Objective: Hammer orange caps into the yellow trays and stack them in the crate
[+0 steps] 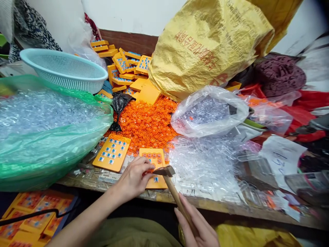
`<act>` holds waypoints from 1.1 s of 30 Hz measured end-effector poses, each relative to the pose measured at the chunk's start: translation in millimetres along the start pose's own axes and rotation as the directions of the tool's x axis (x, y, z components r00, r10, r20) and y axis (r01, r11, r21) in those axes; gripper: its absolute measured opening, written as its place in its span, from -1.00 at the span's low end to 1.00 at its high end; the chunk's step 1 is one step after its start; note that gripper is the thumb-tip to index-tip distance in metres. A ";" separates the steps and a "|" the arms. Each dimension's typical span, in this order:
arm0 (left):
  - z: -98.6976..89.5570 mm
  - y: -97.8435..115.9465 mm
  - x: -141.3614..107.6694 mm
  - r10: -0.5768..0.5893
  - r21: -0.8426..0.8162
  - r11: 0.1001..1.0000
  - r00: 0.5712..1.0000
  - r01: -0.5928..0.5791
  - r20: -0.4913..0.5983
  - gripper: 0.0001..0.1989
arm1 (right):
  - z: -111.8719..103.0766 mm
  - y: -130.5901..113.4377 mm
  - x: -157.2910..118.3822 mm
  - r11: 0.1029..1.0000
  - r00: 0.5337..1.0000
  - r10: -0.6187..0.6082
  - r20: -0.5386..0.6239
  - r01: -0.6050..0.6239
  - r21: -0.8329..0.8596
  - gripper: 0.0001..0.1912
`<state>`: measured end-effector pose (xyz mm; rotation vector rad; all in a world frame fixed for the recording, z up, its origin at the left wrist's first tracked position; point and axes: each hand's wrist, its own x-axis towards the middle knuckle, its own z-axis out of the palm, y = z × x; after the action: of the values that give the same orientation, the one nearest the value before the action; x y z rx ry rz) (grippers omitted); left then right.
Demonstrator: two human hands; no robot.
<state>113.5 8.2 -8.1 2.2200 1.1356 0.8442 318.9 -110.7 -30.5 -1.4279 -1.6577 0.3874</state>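
My right hand point(197, 226) grips the wooden handle of a small hammer point(174, 192). The hammer's dark metal head lies over an orange-yellow square plate point(159, 184) at the table's front edge. My left hand point(133, 176) rests at that plate's left side, thumb and fingers pinched together close to the hammer head. What those fingers hold, if anything, is hidden. Orange pieces sit along the plate's top row, and small blue-and-clear pieces show lower down. Left of it lies a second plate point(109, 164) with several blue-and-clear pieces in it.
Behind the plates is a heap of orange rings point(147, 123). Clear plastic parts fill a green bag point(51, 147), a white bag point(180, 125) and a loose pile point(203, 164). A blue basket point(84, 80), stacked plates point(140, 84) and a yellow sack point(205, 48) stand behind.
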 end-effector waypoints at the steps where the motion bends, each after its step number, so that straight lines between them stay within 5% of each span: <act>1: 1.8 -0.1 -1.2 0.002 -0.007 1.000 1.000 -0.002 -0.031 -0.81 | 1.6 -1.3 0.5 0.999 0.999 -0.037 0.017 0.037 -0.003 -0.48; 7: 3.4 2.4 -7.7 0.065 -0.026 0.997 0.990 -0.069 -0.128 -0.83 | 4.9 -6.8 0.0 1.000 0.991 -0.007 -0.133 0.008 0.008 -0.45; 12: 8.2 1.5 -8.6 0.030 -0.026 0.999 0.986 -0.035 -0.165 -0.80 | 1.3 -0.2 1.6 0.994 0.994 -0.091 0.067 0.095 -0.061 -0.37; 20: 17.2 0.5 -9.6 -0.007 -0.070 0.997 0.957 -0.014 -0.291 -0.88 | 3.7 -1.0 -3.0 0.997 0.998 -0.062 0.008 0.062 -0.046 -0.38; 29: 18.2 1.4 -13.6 -0.047 -0.097 0.995 0.956 0.020 -0.291 -0.84 | -5.4 -2.5 8.8 0.985 0.973 -0.115 0.200 0.137 -0.101 -0.35; 33: 17.3 0.9 -14.2 -0.132 -0.153 0.985 0.939 0.086 -0.318 -0.80 | -7.9 -10.2 13.2 0.987 0.987 -0.135 0.086 0.142 -0.076 -0.35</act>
<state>119.9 -6.8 -23.5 1.9313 1.2950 1.2378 319.3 -104.0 -13.3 -1.3620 -1.8455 0.3051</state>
